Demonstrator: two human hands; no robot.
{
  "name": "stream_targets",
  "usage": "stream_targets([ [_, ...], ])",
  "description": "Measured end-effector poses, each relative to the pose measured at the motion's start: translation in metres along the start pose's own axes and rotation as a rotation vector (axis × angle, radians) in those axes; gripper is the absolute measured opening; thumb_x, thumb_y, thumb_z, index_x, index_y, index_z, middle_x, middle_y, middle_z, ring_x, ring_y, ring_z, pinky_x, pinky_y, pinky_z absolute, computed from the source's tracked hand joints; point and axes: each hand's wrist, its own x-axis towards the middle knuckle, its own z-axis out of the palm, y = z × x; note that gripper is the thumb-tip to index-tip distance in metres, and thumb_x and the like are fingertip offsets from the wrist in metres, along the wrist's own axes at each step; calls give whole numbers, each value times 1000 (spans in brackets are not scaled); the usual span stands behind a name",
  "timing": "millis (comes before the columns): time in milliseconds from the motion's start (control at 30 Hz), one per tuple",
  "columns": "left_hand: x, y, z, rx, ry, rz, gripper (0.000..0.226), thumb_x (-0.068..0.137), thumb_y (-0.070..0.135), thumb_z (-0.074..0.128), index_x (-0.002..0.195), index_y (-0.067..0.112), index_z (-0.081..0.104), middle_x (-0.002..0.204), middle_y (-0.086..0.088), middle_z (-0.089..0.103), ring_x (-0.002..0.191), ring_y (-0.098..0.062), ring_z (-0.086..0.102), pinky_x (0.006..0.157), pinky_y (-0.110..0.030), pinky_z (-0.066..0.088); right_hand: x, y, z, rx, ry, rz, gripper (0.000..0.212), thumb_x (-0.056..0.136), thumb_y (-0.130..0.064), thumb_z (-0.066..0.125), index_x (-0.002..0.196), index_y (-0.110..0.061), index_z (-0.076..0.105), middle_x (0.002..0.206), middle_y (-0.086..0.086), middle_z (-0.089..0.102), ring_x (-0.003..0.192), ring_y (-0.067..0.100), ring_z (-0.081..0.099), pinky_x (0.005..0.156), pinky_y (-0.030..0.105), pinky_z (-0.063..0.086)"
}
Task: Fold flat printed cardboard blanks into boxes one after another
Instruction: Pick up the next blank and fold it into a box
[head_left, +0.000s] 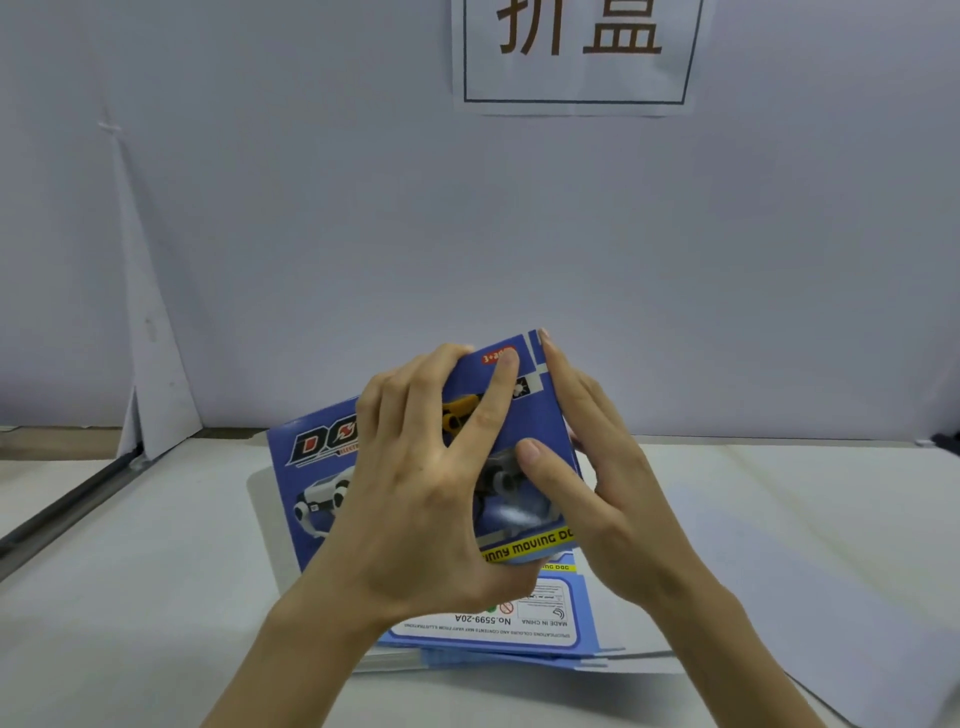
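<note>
A blue printed cardboard box (540, 415) with robot-dog pictures and a yellow "FUNNY MOVING DOG" strip is held tilted above the table in both hands. My left hand (415, 493) grips its left side, fingers over the top edge, index finger lying across the printed face. My right hand (597, 467) holds the right side, thumb pressed on the front face, fingers behind the right edge. Under the box lies a stack of flat printed blanks (311, 467), the top one showing a "DOG" logo and a label panel.
The white table (130, 597) spreads to both sides. A white backdrop wall (363, 234) stands behind, with a paper sign (576, 52) at the top. A folded white card support (150, 364) leans at the left, and a dark rail (67, 509) runs along the table's left edge.
</note>
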Motion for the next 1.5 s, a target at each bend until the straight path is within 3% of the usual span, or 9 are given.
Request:
stream_targets([
  [100, 0, 0, 0, -17, 15, -2, 107, 61, 69, 57, 143, 4, 38, 139, -24, 38, 126, -37, 38, 105, -53, 31, 0, -2, -2, -110, -1, -35, 60, 94, -23, 49, 148, -37, 28, 142, -21, 38, 129, 10, 46, 85, 7, 45],
  [233, -2, 2, 2, -43, 15, -26, 111, 59, 70, 60, 145, 6, 34, 140, -22, 36, 126, -36, 39, 105, -50, 32, 0, -5, -7, -203, -4, -54, 60, 93, -27, 48, 147, -44, 27, 143, -27, 36, 132, 11, 43, 94, 24, 50],
  [400, -3, 12, 1, -188, -71, -162, 128, 53, 83, 57, 152, 16, 13, 144, -8, 28, 129, -26, 33, 109, -43, 30, 2, -8, -13, 78, 7, 64, 54, 87, -24, 49, 139, -39, 43, 133, -22, 48, 126, 16, 51, 91, 32, 53],
  [567, -2, 13, 1, -198, -100, -184, 131, 50, 75, 64, 153, 12, 11, 140, -3, 26, 126, -22, 30, 108, -42, 33, 4, -8, -20, 67, -2, 101, 59, 82, -21, 49, 136, -47, 43, 127, -26, 50, 122, 5, 52, 88, 40, 54],
  [800, -3, 13, 0, -155, -57, -147, 130, 47, 71, 70, 149, 11, 17, 138, -5, 29, 125, -22, 31, 105, -37, 34, 1, -11, -14, -96, -44, 44, 66, 82, -17, 44, 140, -47, 36, 134, -25, 39, 129, 12, 43, 92, 15, 43],
  [1067, -2, 20, -3, -148, 0, -123, 125, 53, 75, 62, 147, 5, 20, 137, -9, 29, 123, -17, 30, 107, -25, 24, -1, -22, -13, -196, -75, -7, 66, 84, -20, 40, 139, -55, 32, 134, -27, 33, 130, 13, 37, 96, 36, 49],
  [1200, -1, 20, -2, -196, 9, -115, 128, 52, 74, 66, 148, 5, 17, 138, -7, 28, 123, -16, 30, 104, -29, 31, -1, -20, -13, -149, -101, -2, 66, 83, -23, 44, 137, -59, 32, 137, -29, 30, 133, 11, 33, 98, 35, 48],
  [1333, 4, 11, -7, -167, 37, -78, 128, 52, 72, 69, 150, 5, 20, 138, -8, 30, 124, -20, 33, 107, -32, 29, 1, -19, -20, 208, -103, 54, 58, 83, -17, 49, 132, -49, 49, 140, -20, 40, 133, 12, 43, 86, 28, 55],
  [1500, 2, 8, -5, -187, 51, -99, 128, 49, 70, 65, 149, 5, 19, 139, -6, 27, 125, -17, 30, 105, -32, 32, -2, -16, -13, -24, -83, -31, 56, 86, -42, 49, 141, -44, 40, 148, -24, 31, 142, 11, 26, 101, 34, 47],
])
